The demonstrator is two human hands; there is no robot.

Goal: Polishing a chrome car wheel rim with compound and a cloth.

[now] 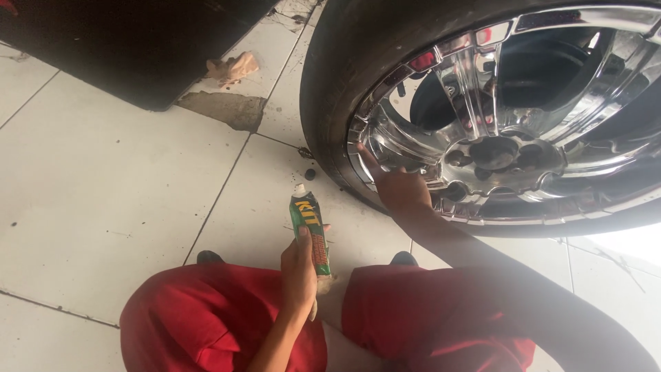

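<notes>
My left hand (299, 270) grips a green squeeze tube (310, 230) with a white nozzle pointing away from me, held above the tiled floor between my knees. My right hand (397, 184) reaches forward, its index finger stretched out and touching the lower left rim of a shiny chrome wheel (513, 117). A black tyre (332, 89) surrounds the wheel and rests on the floor. My legs in red trousers (213, 320) are bent at the bottom of the view.
White floor tiles (103, 186) spread to the left. A crumpled tan cloth (234, 67) lies by a dark mat or panel (131, 41) at the top left. A small black cap (310, 174) lies on the floor by the tyre.
</notes>
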